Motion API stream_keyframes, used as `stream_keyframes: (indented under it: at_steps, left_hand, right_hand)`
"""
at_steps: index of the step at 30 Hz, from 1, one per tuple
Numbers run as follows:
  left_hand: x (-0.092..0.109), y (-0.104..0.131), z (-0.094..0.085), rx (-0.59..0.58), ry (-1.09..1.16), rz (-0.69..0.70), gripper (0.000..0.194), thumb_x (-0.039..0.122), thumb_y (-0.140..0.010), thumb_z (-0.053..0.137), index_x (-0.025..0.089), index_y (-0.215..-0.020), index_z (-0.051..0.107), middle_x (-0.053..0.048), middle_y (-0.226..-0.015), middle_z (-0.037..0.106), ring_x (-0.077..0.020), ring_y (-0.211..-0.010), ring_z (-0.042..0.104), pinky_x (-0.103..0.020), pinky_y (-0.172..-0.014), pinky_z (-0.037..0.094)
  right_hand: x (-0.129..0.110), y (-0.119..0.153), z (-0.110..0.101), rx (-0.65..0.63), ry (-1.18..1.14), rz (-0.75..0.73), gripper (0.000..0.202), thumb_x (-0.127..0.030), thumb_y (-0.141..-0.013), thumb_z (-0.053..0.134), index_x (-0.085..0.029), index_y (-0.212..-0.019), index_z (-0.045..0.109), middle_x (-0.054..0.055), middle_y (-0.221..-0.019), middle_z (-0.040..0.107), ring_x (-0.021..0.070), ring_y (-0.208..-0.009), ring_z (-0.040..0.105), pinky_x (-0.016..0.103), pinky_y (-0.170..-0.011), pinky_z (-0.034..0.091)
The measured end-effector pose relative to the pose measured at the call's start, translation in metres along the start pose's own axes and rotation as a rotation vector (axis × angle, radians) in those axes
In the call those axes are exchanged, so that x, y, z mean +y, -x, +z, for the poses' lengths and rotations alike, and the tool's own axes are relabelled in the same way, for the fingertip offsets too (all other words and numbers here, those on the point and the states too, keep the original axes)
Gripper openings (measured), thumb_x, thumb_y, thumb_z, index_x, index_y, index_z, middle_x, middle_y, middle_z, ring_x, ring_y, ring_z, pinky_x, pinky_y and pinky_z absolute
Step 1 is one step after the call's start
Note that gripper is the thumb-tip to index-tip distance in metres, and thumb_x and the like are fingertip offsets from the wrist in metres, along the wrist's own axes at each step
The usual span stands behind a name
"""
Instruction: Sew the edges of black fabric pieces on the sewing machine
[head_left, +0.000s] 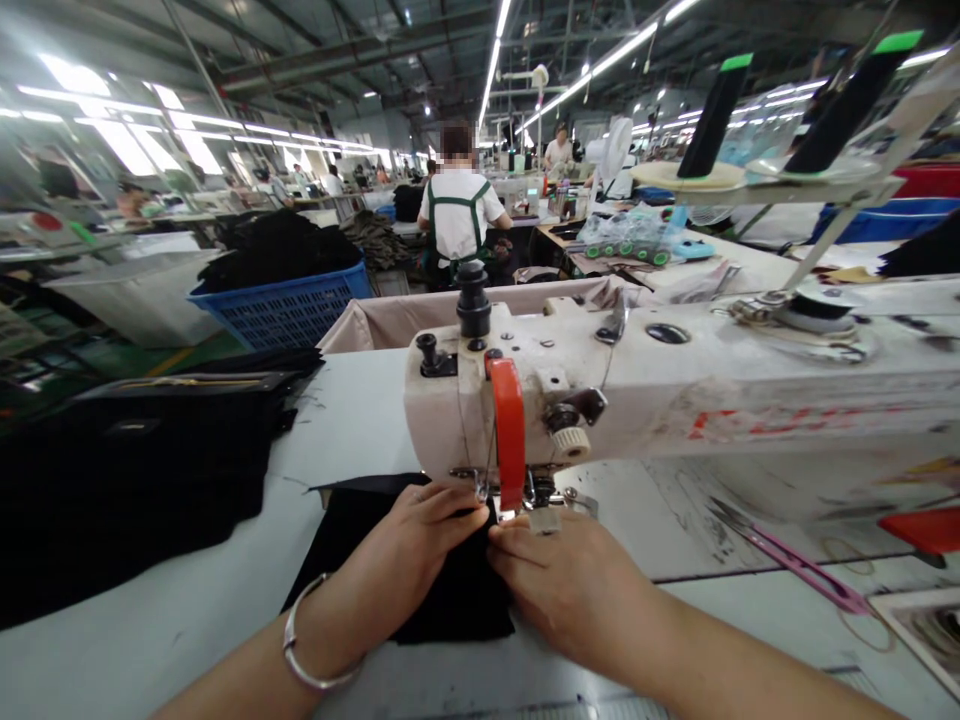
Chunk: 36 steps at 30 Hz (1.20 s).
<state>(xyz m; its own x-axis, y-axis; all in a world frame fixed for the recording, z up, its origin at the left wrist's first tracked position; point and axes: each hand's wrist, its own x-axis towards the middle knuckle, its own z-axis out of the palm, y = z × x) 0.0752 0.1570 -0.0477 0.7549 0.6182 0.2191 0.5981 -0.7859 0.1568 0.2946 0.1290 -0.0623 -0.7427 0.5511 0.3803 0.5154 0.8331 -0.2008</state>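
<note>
A piece of black fabric (461, 600) lies flat on the white sewing table under the head of a sewing machine (645, 360). My left hand (409, 550), with a silver bangle at the wrist, presses on the fabric, its fingertips just left of the needle area. At the cloth's right edge, my right hand (574, 575) holds the edge with bent fingers, close to the presser foot. A strip of tape (545, 520) is wrapped round one of its fingers. An orange-red guard (508, 435) stands in front of the needle, partly hiding it.
Scissors with pink handles (795, 565) lie on the table at right. A black fabric stack (127, 470) covers the left side. Beyond stand a blue crate (289, 305), a cloth-lined bin (390, 318) and a co-worker's white-shirted back (456, 225). Black thread cones (716, 120) rise at upper right.
</note>
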Motion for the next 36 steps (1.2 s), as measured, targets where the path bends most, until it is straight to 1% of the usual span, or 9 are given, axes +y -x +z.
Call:
stream_keyframes:
  at_steps: [15,19,21,23,25,27,29,32,36]
  left_hand:
    - [-0.003,0.000,-0.001,-0.001,0.024,0.007,0.052,-0.005,-0.081,0.042,0.022,-0.123,0.058,-0.005,-0.123,0.064,-0.0205,-0.114,0.057,-0.040,-0.095,0.048]
    - [0.000,0.003,-0.003,-0.027,0.034,-0.042,0.045,0.001,-0.088,0.044,0.023,-0.125,0.057,-0.006,-0.126,0.063,-0.0214,-0.117,0.056,-0.042,-0.099,0.047]
    - [0.006,0.008,-0.009,-0.064,0.075,-0.097,0.042,0.017,-0.089,0.058,0.023,-0.131,0.054,-0.007,-0.132,0.059,-0.0238,-0.122,0.053,-0.045,-0.103,0.045]
    - [0.013,0.015,-0.017,-0.128,0.112,-0.139,0.068,0.038,-0.076,0.075,0.022,-0.137,0.048,-0.010,-0.140,0.052,-0.0298,-0.127,0.049,-0.051,-0.106,0.042]
    - [0.020,0.020,-0.026,-0.201,0.107,-0.147,0.085,0.043,-0.065,0.081,0.021,-0.140,0.045,-0.011,-0.145,0.047,-0.0339,-0.131,0.045,-0.055,-0.107,0.040]
    - [0.024,0.023,-0.032,-0.239,0.074,-0.127,0.073,0.033,-0.073,0.074,0.022,-0.139,0.046,-0.009,-0.145,0.047,-0.0313,-0.131,0.046,-0.053,-0.108,0.040]
    - [0.026,0.023,-0.036,-0.235,0.048,-0.093,0.058,0.018,-0.080,0.058,0.023,-0.137,0.047,-0.006,-0.144,0.049,-0.0250,-0.130,0.048,-0.046,-0.109,0.042]
    - [0.028,0.021,-0.033,-0.164,0.040,-0.104,0.060,0.008,-0.076,0.049,0.019,-0.134,0.048,-0.006,-0.138,0.055,-0.0225,-0.126,0.052,-0.042,-0.108,0.043]
    - [0.025,0.020,-0.020,-0.070,0.152,-0.243,0.046,0.012,-0.082,0.050,0.023,-0.126,0.055,-0.005,-0.133,0.058,-0.0239,-0.123,0.053,-0.044,-0.109,0.042]
  right_hand:
    - [0.002,0.001,0.003,0.048,-0.030,0.019,0.021,-0.010,-0.093,0.048,-0.016,-0.105,0.064,0.006,-0.103,0.070,0.0190,-0.095,0.064,0.036,-0.087,0.050]
    - [0.009,0.004,-0.022,-0.005,-0.172,0.068,0.022,-0.009,-0.089,0.052,-0.022,-0.102,0.065,0.001,-0.100,0.068,0.0190,-0.096,0.060,0.037,-0.088,0.045]
    - [0.014,0.010,-0.044,-0.048,-0.259,0.145,0.033,0.000,-0.079,0.053,-0.025,-0.098,0.065,-0.001,-0.097,0.065,0.0192,-0.098,0.056,0.037,-0.090,0.042]
    - [0.020,0.017,-0.064,-0.126,-0.334,0.239,0.046,0.007,-0.070,0.052,-0.025,-0.100,0.063,-0.002,-0.099,0.062,0.0188,-0.101,0.053,0.035,-0.092,0.041]
    - [0.027,0.022,-0.073,-0.222,-0.405,0.286,0.052,0.009,-0.068,0.051,-0.026,-0.105,0.060,-0.001,-0.105,0.059,0.0176,-0.105,0.051,0.033,-0.094,0.041]
    - [0.033,0.023,-0.068,-0.239,-0.418,0.327,0.046,0.007,-0.073,0.055,-0.025,-0.105,0.059,-0.001,-0.107,0.058,0.0174,-0.106,0.052,0.033,-0.095,0.041]
    - [0.035,0.020,-0.053,-0.133,-0.318,0.436,0.033,-0.001,-0.078,0.061,-0.023,-0.103,0.059,0.001,-0.105,0.059,0.0198,-0.102,0.053,0.035,-0.092,0.043]
    - [0.031,0.013,-0.031,0.036,-0.066,0.546,0.017,-0.015,-0.083,0.066,-0.019,-0.097,0.059,0.005,-0.097,0.061,0.0241,-0.091,0.055,0.039,-0.080,0.046]
    - [0.015,0.010,-0.024,0.014,-0.059,0.224,0.008,-0.020,-0.091,0.056,-0.019,-0.083,0.059,0.003,-0.088,0.062,0.0214,-0.084,0.055,0.036,-0.075,0.045]
